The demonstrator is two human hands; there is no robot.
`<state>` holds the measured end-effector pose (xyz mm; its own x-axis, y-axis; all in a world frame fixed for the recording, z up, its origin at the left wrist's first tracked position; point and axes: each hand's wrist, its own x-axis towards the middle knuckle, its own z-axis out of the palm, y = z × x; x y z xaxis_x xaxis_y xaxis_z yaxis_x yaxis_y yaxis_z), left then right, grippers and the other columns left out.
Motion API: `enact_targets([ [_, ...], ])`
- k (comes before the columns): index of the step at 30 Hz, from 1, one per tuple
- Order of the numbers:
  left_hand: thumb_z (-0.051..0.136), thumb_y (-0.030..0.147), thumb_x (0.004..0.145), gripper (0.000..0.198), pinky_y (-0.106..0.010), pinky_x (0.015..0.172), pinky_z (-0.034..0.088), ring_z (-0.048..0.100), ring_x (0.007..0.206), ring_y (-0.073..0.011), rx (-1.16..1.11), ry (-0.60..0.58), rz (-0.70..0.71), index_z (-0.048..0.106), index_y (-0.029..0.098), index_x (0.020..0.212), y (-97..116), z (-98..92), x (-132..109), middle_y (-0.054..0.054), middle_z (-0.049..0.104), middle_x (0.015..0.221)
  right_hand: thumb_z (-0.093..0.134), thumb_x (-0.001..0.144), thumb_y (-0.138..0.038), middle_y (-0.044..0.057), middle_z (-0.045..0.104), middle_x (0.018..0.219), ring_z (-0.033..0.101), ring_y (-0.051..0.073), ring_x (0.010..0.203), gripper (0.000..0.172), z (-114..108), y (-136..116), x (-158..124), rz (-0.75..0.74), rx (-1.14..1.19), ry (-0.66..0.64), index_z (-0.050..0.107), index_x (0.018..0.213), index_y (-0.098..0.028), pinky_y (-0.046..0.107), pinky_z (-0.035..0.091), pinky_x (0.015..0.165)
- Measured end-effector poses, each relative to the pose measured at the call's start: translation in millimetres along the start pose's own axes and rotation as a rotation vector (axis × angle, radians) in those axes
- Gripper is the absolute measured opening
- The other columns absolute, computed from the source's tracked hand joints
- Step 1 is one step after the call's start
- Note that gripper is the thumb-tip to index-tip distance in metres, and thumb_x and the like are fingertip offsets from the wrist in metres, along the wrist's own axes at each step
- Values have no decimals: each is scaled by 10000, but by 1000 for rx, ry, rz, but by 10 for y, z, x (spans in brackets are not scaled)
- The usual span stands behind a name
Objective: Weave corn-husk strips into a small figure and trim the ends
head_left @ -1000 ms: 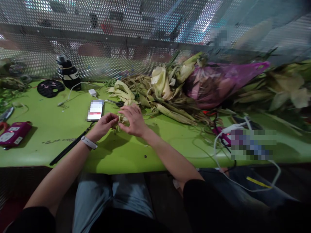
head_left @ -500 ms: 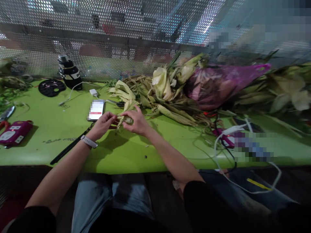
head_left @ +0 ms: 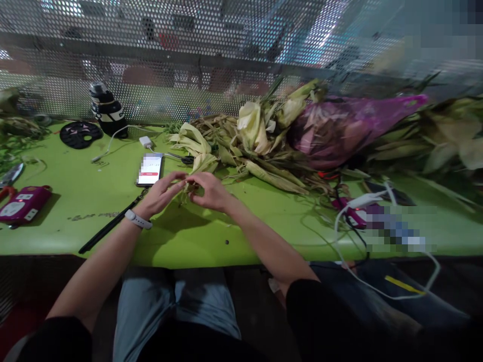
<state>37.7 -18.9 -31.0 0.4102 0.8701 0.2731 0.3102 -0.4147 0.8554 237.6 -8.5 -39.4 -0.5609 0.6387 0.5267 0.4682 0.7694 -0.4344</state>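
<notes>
My left hand (head_left: 163, 193) and my right hand (head_left: 210, 192) meet above the green table, their fingertips close together. Between them is a small piece of pale corn husk (head_left: 184, 194), mostly covered by the fingers. Both hands are closed around it, the right one with thumb and forefinger curled. Just beyond my fingers lies a folded bunch of pale corn husks (head_left: 206, 163), at the front of a larger heap of dry husks (head_left: 230, 136). A phone (head_left: 150, 170) with a lit screen lies beside my left hand.
Behind my left hand stand a dark bottle (head_left: 109, 113) and a black fan-shaped item (head_left: 80, 134). Purple power boxes lie left (head_left: 28, 203) and right (head_left: 354, 213). A black strap (head_left: 109, 226) rests near my left wrist. A pink plastic bag (head_left: 339, 125) sits among husks. White cable (head_left: 341, 256) hangs over the front edge.
My left fingers have stretched forward over the husk piece and now meet the right fingertips. The right forefinger has lowered, and less of the husk shows.
</notes>
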Motion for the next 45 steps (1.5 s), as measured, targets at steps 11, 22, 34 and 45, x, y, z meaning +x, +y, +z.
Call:
enact_targets([
  [11, 547, 435, 909, 284, -270, 699, 398, 480, 744, -147, -142, 63, -77, 631, 181, 814, -43, 38, 31, -20, 538, 782, 582, 859, -433, 55, 679, 936, 624, 162, 850, 298, -163, -5, 14, 353, 393, 103, 636, 980, -166, 312, 501, 802],
  [22, 622, 561, 823, 408, -260, 595, 399, 515, 633, -130, -325, -35, -286, 760, 178, 851, -40, 84, 43, -41, 641, 686, 602, 854, -514, 23, 669, 808, 588, 144, 740, 340, -79, -19, 46, 326, 402, 85, 647, 845, -177, 284, 468, 726],
  [34, 723, 463, 767, 289, -212, 469, 286, 400, 505, -68, -416, -103, -262, 691, 175, 757, -57, 87, 21, 15, 522, 595, 547, 821, -681, -17, 594, 682, 562, 112, 616, 480, -76, 62, 41, 517, 527, 226, 580, 863, -204, 239, 452, 606],
  [45, 751, 443, 730, 291, -252, 433, 86, 203, 414, -38, -509, -40, -378, 742, 160, 796, -112, 85, 45, 56, 376, 478, 536, 844, -649, -43, 479, 557, 454, 93, 497, 482, 14, -67, 27, 442, 505, 69, 537, 685, -194, 241, 372, 515],
])
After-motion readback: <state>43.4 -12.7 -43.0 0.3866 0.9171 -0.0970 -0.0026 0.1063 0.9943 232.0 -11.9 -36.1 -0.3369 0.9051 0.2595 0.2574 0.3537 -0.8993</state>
